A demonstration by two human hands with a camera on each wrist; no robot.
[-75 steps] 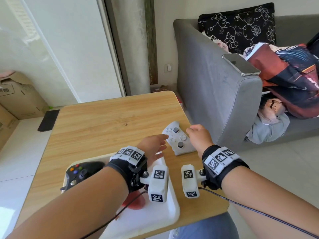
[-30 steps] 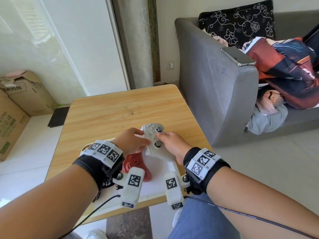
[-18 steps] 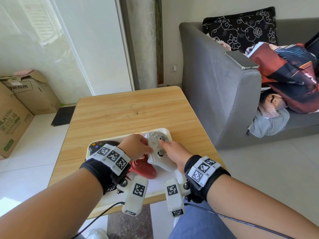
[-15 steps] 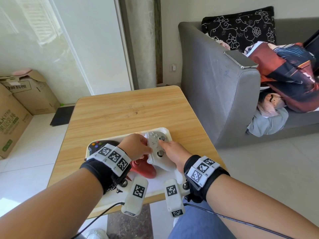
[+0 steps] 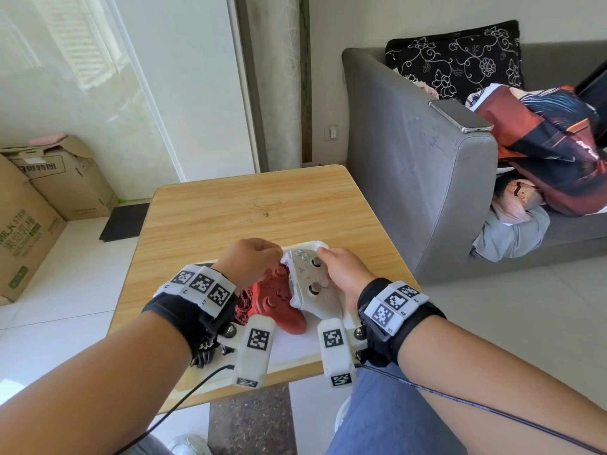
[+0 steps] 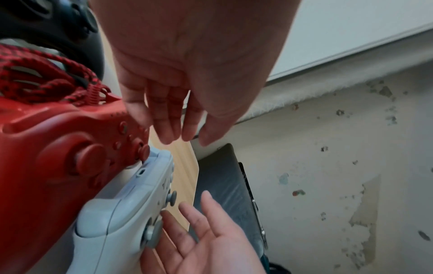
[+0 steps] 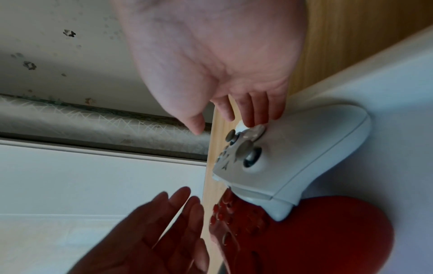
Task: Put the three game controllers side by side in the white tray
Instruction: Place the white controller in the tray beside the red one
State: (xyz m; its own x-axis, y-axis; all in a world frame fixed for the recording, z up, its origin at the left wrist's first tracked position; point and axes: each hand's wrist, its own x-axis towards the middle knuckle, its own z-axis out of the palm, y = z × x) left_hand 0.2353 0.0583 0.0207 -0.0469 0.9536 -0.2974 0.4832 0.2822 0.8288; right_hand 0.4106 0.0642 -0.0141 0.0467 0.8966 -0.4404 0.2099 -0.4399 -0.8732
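Note:
The white tray [image 5: 292,346] lies at the near edge of the wooden table [image 5: 246,208]. In it a red controller [image 5: 272,300] with a braided cable lies in the middle. A white controller [image 5: 308,284] lies just right of it, its left grip resting on the red one [image 7: 316,237]. The black controller [image 6: 58,24] shows only in the left wrist view, left of the red one [image 6: 58,148]. My left hand [image 5: 253,261] hovers over the red controller's far end, fingers loose and holding nothing [image 6: 180,129]. My right hand [image 5: 341,267] has straight fingers that touch the white controller's [image 7: 304,148] far right end.
A grey sofa [image 5: 410,159] stands close to the table's right side, with a phone [image 5: 460,116] on its armrest. Cardboard boxes [image 5: 49,178] and a black mat [image 5: 124,221] are on the floor to the left. The table's far half is bare wood.
Both hands took the white controller from the table's right side and brought it into the tray beside the red one. Their fingers have since let go of it.

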